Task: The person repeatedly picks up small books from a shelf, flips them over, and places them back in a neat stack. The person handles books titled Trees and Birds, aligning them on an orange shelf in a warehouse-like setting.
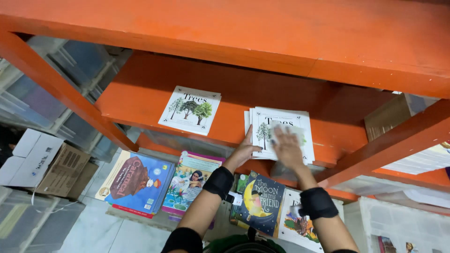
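While both hands reach into an orange shelf unit (140, 100), a person steadies a stack of white picture books (281, 133) on the middle shelf. The left hand (244, 151) grips the stack's near left edge, thumb against the cover of the top book, which shows a green tree. The right hand (288, 149) lies flat and unclenched on top of the cover — blurred, so its fingers cannot be told apart. Both forearms wear black wrist bands.

Another copy of the white tree book (190, 110) lies alone to the left on the same shelf, well apart from the stack. On the shelf below lie more picture books — a blue one (136, 182), a pale green one (192, 180) and a dark blue moon book (261, 202). Cardboard boxes (44, 164) stand on the floor at left, beside clear plastic bins (37, 100).
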